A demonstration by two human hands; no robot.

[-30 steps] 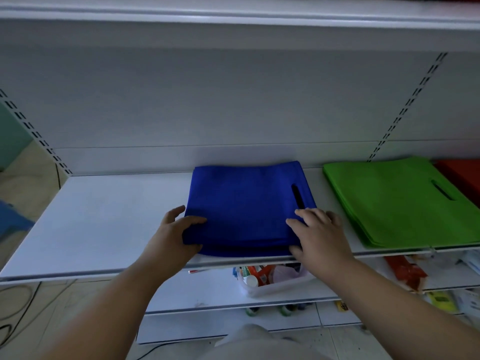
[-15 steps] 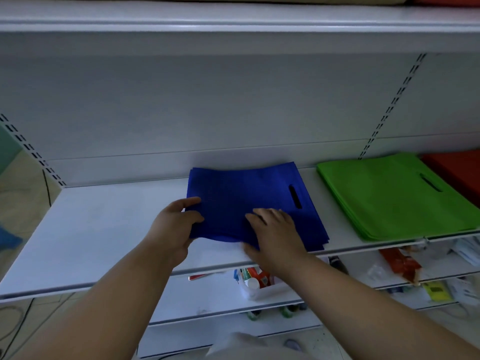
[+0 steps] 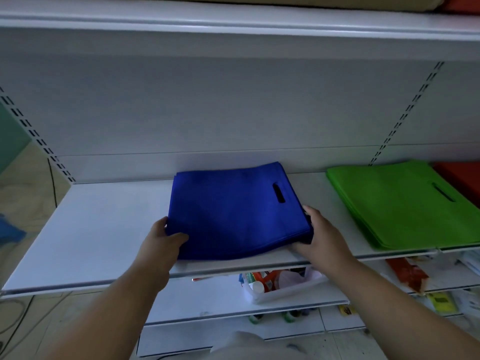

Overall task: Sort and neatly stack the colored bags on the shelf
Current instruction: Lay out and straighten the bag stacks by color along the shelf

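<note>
A stack of blue bags [image 3: 233, 211] with a slot handle lies in the middle of the white shelf [image 3: 85, 235]. My left hand [image 3: 161, 242] grips the stack's near left corner, thumb on top. At the near right corner my right hand [image 3: 319, 235] holds the stack's edge, fingers tucked under it. The stack's front edge sags slightly between my hands. A stack of green bags [image 3: 405, 203] lies to the right on the same shelf, and a red stack [image 3: 459, 175] shows partly at the far right.
The shelf's back wall stands right behind the bags. Another shelf [image 3: 233, 24] runs overhead. On the lower shelf sits a white bin [image 3: 275, 289] of small items, with packets [image 3: 407, 276] to the right. Bare shelf surface stretches left of the blue stack.
My right hand has slid from the top of the blue stack to its near right corner. The stack now lies squarer, its layers lined up and its front edge slightly lifted.
</note>
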